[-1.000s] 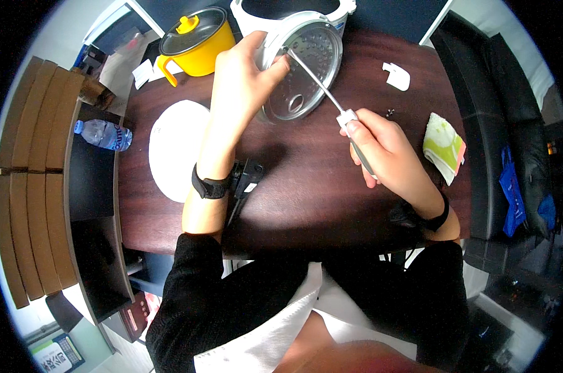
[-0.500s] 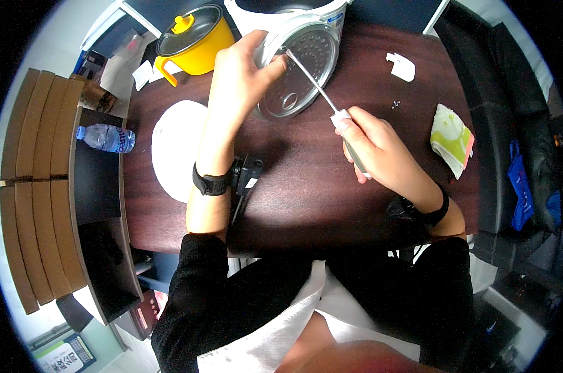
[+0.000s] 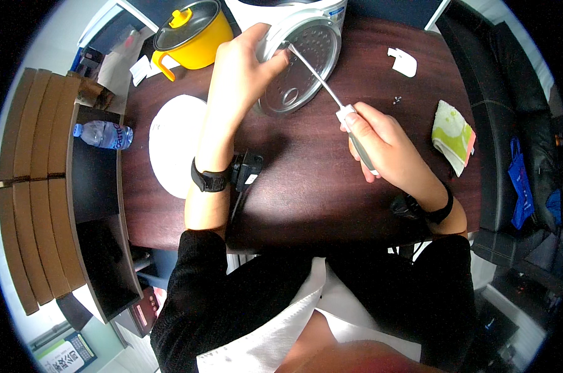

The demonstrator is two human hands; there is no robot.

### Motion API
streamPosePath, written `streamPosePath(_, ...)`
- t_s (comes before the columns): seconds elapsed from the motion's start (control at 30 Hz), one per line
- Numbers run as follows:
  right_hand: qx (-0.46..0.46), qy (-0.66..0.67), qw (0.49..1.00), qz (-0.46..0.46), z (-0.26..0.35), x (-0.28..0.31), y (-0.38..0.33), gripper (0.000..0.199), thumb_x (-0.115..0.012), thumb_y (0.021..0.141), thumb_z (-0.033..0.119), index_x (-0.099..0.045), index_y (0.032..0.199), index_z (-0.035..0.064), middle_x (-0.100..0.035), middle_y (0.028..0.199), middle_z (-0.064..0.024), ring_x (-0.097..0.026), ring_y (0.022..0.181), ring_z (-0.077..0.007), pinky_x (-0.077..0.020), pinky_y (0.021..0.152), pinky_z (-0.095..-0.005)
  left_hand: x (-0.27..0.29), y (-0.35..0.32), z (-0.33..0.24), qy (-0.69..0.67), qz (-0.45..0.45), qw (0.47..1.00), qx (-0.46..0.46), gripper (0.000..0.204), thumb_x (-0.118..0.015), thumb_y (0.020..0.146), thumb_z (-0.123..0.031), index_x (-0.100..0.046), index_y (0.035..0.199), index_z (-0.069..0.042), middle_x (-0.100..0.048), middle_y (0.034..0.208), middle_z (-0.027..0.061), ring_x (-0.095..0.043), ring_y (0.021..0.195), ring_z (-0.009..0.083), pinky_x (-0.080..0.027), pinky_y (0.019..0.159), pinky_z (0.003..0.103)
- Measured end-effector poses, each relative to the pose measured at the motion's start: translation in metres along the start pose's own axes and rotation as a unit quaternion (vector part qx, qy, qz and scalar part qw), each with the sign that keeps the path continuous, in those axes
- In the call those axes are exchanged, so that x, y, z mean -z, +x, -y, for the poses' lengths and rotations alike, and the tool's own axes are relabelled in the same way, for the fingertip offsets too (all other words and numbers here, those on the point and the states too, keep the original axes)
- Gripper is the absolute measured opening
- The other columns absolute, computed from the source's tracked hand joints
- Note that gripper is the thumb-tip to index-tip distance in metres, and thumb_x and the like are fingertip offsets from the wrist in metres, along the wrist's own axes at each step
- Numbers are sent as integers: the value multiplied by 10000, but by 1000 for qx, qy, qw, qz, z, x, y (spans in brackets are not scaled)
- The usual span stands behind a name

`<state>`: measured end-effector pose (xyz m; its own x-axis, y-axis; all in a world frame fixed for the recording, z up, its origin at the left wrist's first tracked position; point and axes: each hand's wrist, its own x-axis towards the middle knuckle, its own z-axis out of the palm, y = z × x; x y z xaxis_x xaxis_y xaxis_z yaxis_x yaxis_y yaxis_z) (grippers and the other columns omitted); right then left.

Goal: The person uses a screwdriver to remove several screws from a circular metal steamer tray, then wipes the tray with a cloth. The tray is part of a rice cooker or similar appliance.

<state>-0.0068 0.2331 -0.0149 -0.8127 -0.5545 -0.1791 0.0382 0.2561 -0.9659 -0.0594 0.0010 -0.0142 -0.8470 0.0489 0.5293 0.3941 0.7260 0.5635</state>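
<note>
At the far left a clear water bottle (image 3: 101, 135) lies on a dark shelf, with a round white plate (image 3: 172, 146) beside it on the brown table (image 3: 306, 193) and a yellow lidded pot (image 3: 188, 31) behind. The left hand (image 3: 241, 65) curls its fingers over the rim of a silver metal lid (image 3: 300, 65) that leans tilted against a white cooker. The right hand (image 3: 378, 146) wraps closed around a screwdriver (image 3: 331, 99), whose tip touches the lid's upper rim beside the left fingertips. Farther right lie a small white plastic part (image 3: 403, 62) and a folded green-and-white cloth (image 3: 452, 133).
</note>
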Motion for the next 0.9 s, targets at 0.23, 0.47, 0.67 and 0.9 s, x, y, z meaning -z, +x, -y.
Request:
streamPosePath(0.23, -35, 41, 998, 23, 6, 8, -8, 357, -384, 992, 319, -498, 870, 4, -490, 565, -40, -452, 353, -109, -347, 348, -248, 4, -2, -5, 46, 29, 999, 1, 438, -733, 732, -180, -594, 1094, 25, -674, 819, 176, -670, 744, 197, -515, 657, 307)
streamPosePath(0.47, -26, 33, 999, 15, 6, 14, -10, 358, -372, 992, 323, -499, 898, 1, -481, 558, -36, -437, 334, -103, -329, 330, -241, 2, -3, -10, 63, 13, 998, -8, 421, -730, 733, -195, -600, 1067, 29, -656, 767, 194, -675, 701, 238, -511, 624, 324)
streamPosePath(0.67, -63, 91, 993, 49, 10, 21, -9, 364, -356, 993, 343, -492, 901, 19, -472, 543, -29, -428, 319, -104, -322, 317, -241, 1, -4, -14, 75, 17, 997, 1, 409, -730, 731, -195, -605, 1050, 30, -653, 756, 203, -676, 694, 252, -511, 615, 328)
streamPosePath(0.9, -43, 42, 998, 28, 8, 4, -15, 324, -373, 998, 309, -478, 913, 14, -488, 566, -41, -453, 353, -102, -350, 345, -244, -6, -6, -16, 91, -12, 995, -29, 399, -727, 730, -198, -605, 1026, 41, -630, 712, 213, -666, 656, 259, -502, 590, 326)
